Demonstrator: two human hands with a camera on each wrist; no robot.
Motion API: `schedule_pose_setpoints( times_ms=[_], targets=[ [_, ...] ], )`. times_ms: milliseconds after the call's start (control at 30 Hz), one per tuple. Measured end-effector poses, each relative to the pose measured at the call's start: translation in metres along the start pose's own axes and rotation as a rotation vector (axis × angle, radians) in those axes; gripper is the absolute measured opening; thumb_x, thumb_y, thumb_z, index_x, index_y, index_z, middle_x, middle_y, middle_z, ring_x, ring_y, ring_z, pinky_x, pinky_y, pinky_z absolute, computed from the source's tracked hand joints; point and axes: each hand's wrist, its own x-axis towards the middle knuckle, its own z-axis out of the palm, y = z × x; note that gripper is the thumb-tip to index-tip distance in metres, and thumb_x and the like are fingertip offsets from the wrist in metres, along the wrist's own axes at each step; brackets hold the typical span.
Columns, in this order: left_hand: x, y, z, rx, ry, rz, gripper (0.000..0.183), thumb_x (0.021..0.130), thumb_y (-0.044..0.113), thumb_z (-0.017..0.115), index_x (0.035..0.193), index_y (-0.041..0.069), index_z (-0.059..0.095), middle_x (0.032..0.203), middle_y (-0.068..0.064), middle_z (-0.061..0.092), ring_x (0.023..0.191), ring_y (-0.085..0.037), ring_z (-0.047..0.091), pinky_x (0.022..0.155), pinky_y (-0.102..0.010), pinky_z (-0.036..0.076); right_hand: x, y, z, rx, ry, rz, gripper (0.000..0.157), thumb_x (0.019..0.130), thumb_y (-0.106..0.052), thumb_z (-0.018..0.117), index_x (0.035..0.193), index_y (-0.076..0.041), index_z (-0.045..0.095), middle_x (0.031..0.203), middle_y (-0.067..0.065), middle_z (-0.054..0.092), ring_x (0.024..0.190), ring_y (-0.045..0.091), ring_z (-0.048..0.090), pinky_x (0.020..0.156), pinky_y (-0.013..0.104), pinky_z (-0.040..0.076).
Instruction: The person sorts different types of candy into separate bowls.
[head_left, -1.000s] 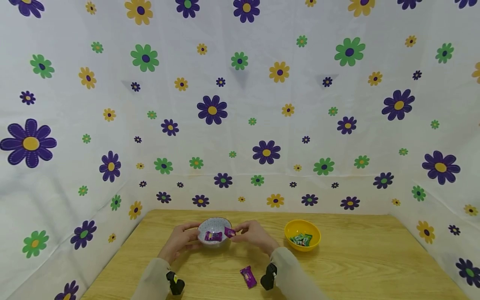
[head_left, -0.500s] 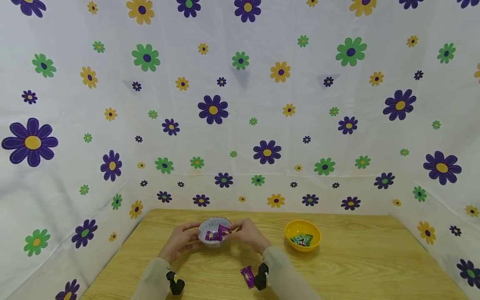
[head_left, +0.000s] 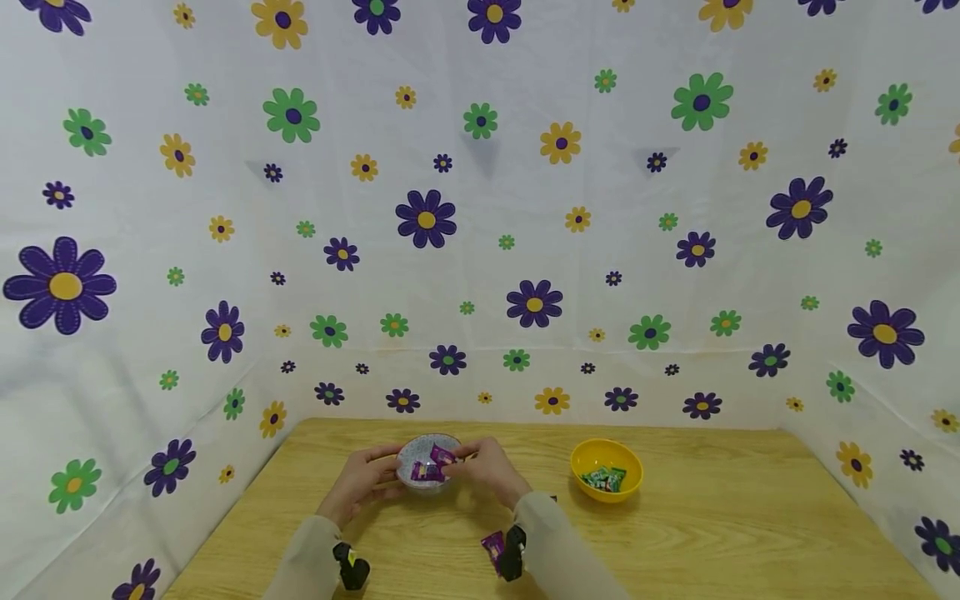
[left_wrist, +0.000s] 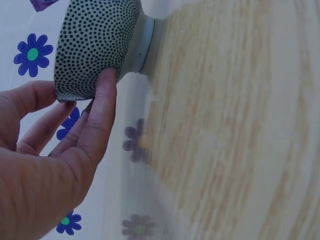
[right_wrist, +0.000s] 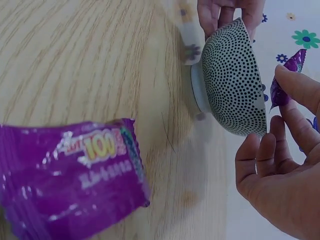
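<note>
A small dotted bowl (head_left: 414,452) (left_wrist: 95,47) stands on the table, a purple-wrapped candy (head_left: 424,473) lying inside. My left hand (head_left: 366,482) (left_wrist: 55,155) holds the bowl from its left side, fingers and thumb against its wall and rim. Pinched between thumb and finger of my right hand (head_left: 491,472) (right_wrist: 285,180) is another purple-wrapped candy (head_left: 442,455) (right_wrist: 289,86), above the bowl's right part; the other fingers are near the rim. A third purple candy (head_left: 492,545) (right_wrist: 75,175) lies on the table by the right wrist, partly hidden by the wrist camera in the head view.
Right of the hands stands a yellow bowl (head_left: 632,485) with several green-wrapped candies (head_left: 604,479) in it. The wooden table (head_left: 720,517) ends at a white cloth (head_left: 480,275) printed with flowers, which rises behind it and on both sides.
My right hand has moved left, carrying the pinched candy from the bowl's right rim to over its inside. The left hand and the bowl stay where they were.
</note>
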Motion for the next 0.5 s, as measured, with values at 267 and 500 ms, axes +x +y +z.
schedule_pose_setpoints(
  times_ms=[267, 500],
  targets=[
    [0.0025, -0.0022, -0.0002, 0.008, 0.004, -0.001, 0.038, 0.097, 0.01, 0.057, 0.133, 0.0, 0.058, 0.119, -0.018, 0.066, 0.093, -0.026, 0.068, 0.08, -0.042, 0.06, 0.0033, -0.0018, 0.0051, 0.001, -0.005, -0.013, 0.026, 0.081, -0.015, 0.08, 0.102, -0.003, 0.074, 0.104, 0.007, 0.064, 0.092, 0.02, 0.052, 0.075, 0.028, 0.046],
    [0.0018, -0.0017, 0.0002, 0.011, 0.006, -0.001, 0.038, 0.098, 0.012, 0.057, 0.134, 0.001, 0.058, 0.12, -0.019, 0.066, 0.093, -0.026, 0.069, 0.079, -0.042, 0.06, 0.0045, -0.001, 0.0079, 0.005, 0.007, 0.003, 0.025, 0.081, -0.014, 0.08, 0.102, -0.003, 0.074, 0.109, 0.008, 0.064, 0.094, 0.02, 0.052, 0.084, 0.034, 0.05]
  ],
)
